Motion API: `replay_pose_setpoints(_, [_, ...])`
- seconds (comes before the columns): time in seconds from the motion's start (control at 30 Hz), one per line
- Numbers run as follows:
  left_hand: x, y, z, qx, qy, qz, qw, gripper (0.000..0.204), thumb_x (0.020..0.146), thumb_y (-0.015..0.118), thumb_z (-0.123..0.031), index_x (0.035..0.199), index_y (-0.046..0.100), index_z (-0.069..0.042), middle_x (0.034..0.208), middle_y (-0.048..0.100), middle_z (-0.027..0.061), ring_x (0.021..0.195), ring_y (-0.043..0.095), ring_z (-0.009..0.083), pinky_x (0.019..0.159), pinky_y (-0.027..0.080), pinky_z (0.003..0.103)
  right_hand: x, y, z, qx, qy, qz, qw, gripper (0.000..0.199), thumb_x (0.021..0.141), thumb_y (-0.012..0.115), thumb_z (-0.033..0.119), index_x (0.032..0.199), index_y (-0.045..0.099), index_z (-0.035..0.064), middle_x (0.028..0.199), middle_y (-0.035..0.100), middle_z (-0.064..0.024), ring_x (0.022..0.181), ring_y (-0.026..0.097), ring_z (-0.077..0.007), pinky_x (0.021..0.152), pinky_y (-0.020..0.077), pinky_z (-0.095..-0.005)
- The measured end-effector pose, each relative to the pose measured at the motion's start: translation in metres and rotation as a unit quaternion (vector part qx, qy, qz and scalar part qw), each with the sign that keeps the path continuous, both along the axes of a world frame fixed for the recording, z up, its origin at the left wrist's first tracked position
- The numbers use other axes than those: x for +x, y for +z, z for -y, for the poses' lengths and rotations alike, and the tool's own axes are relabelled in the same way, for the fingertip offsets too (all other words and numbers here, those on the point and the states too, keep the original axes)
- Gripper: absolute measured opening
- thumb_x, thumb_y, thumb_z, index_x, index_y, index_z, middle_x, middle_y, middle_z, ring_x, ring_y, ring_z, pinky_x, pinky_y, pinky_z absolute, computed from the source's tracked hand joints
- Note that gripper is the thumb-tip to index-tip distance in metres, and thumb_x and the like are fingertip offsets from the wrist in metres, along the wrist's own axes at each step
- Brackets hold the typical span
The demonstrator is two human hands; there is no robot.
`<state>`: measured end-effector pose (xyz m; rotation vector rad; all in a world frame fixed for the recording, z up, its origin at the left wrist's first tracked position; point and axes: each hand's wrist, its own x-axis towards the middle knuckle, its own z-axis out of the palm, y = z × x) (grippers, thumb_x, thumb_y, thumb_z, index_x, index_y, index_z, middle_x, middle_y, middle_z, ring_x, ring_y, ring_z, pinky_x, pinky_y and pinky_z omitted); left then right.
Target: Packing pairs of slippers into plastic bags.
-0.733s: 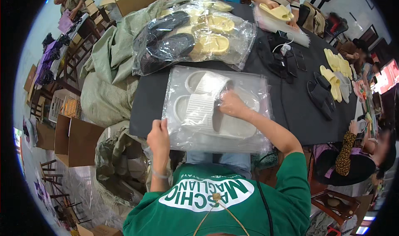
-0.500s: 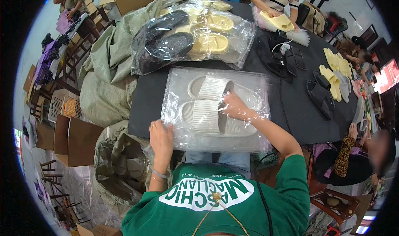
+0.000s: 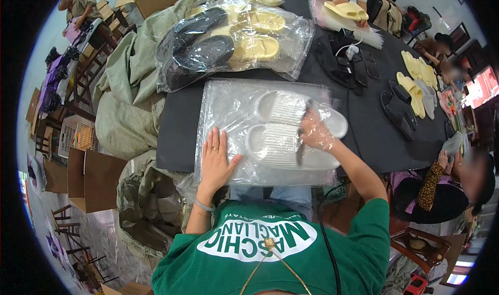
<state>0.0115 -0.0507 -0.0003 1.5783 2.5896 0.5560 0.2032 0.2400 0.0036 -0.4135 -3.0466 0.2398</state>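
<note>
A pair of white ribbed slide slippers (image 3: 275, 139) lies side by side in a clear plastic bag (image 3: 223, 102) on the black table. Their ends at the right reach past the bag's right edge. My right hand (image 3: 317, 132) is closed on both slippers at their straps, fingers tucked into the foot openings, so the fingertips are hidden. Part of the bag's film seems to lie over this hand. My left hand (image 3: 217, 162) rests flat on the left part of the bag, fingers stretched, holding nothing.
A larger clear bag of black and yellow slippers (image 3: 234, 40) lies beyond. Black devices with a white cable (image 3: 353, 61) and loose yellow slippers (image 3: 410, 93) are at the right. Across the table, a person's hands hold a yellow slipper (image 3: 347, 10). An open woven sack (image 3: 148, 201) stands at left.
My right hand has moved to the right, sliding the white slippers with it relative to the bag. My left hand has shifted from the bag's lower left edge onto the bag and flattened.
</note>
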Motion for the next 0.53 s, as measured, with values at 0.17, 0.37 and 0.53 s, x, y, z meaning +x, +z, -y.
replay_pose_setpoints(0.17, [0.003,0.002,0.002,0.005,-0.002,-0.023,1.000,0.099,0.078,0.059,-0.067,0.144,0.032,0.002,0.153,0.019,0.0254,0.143,0.017,0.0374,0.114,0.017,0.047,0.076,0.065,-0.021,0.029,-0.004,-0.101,0.994,0.042,0.064,0.066,0.015,0.103,0.067,-0.0018,0.106,0.064,-0.0223,0.113,0.054,-0.0344,0.112,0.0253,-0.0474])
replay_pose_setpoints(0.37, [0.008,0.006,-0.002,0.004,0.014,-0.022,1.000,0.104,0.073,0.062,-0.069,0.143,0.034,0.003,0.152,0.021,0.0271,0.143,0.018,0.0385,0.114,0.017,0.049,0.151,0.137,-0.031,0.115,-0.206,-0.147,0.961,0.036,0.075,0.064,0.005,0.111,0.067,0.0051,0.123,0.059,-0.0187,0.124,0.046,-0.0374,0.105,0.0341,-0.0447])
replay_pose_setpoints(0.53, [0.012,0.011,-0.012,0.011,0.007,-0.039,0.999,0.104,0.072,0.064,-0.068,0.143,0.034,0.003,0.152,0.021,0.0268,0.143,0.019,0.0386,0.114,0.017,0.048,0.176,0.176,-0.032,-0.215,-0.385,-0.370,0.817,0.034,0.075,0.063,0.005,0.108,0.068,0.0017,0.117,0.063,-0.0207,0.115,0.055,-0.0308,0.103,0.0372,-0.0423])
